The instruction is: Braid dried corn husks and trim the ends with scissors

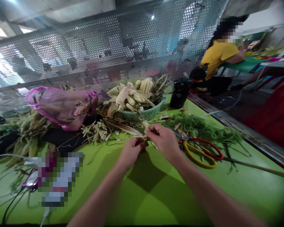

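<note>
Both my hands meet above the green table (142,201), fingers closed. Thumb and fingers of my right hand (162,138) pinch a small pale piece of corn husk (146,125), which sticks up between the hands. My left hand (132,150) grips its lower end; that end is mostly covered by the fingers. Just right of my right hand lie large scissors (200,154) with one red and one yellow handle loop. Behind the hands stands a green plastic basket (142,115) heaped with corn husks (132,94).
A pink plastic bag (63,105) sits at the back left, near dry husks (29,132) and pale cut scraps (97,130). Green strands (201,126) and a black container (180,93) are on the right. A power bank-like blurred device and cables lie front left. A person (217,56) sits beyond.
</note>
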A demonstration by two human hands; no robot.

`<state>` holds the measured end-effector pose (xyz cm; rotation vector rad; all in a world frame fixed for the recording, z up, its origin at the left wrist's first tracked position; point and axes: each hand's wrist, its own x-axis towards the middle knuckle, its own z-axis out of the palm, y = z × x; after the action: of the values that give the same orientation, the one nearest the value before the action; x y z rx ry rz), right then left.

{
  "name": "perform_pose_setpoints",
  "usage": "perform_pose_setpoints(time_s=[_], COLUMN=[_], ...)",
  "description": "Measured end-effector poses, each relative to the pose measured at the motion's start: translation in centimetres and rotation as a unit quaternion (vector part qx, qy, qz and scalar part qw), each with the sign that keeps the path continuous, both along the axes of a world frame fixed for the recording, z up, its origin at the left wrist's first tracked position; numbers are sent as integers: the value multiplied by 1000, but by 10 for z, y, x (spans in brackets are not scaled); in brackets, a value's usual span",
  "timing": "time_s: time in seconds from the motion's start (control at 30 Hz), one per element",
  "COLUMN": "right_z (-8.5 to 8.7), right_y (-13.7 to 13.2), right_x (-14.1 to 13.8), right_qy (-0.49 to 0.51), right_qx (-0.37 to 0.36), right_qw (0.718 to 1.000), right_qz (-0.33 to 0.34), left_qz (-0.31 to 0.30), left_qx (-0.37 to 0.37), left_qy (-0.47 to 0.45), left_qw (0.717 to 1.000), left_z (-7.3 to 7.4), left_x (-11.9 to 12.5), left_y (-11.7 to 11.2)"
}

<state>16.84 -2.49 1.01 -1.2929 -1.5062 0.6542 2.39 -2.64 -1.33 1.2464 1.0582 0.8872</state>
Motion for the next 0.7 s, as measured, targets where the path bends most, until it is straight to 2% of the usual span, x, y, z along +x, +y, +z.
perform_pose_setpoints(time_s=[0.07,0.13,0.4,0.6,0.7], right_z=[-1,0,3,1,1], right_y=[-2,-2,5,4,0], right_x=[-1,0,7,3,0], right_qy=[-54,-67,20,28,-11], right_qx=[21,24,-14,-12,-1], right_qw=[998,997,999,999,1000], right_qz=[-21,-20,23,33,11], left_qz=[18,12,-19,-19,-3], left_qx=[21,12,-30,-16,16], left_qy=[40,36,-93,-91,-51], left_qw=[999,999,995,996,999], left_z=[1,3,14,9,2], left_x=[3,2,-14,-11,-6], left_y=[-1,-1,2,3,3])
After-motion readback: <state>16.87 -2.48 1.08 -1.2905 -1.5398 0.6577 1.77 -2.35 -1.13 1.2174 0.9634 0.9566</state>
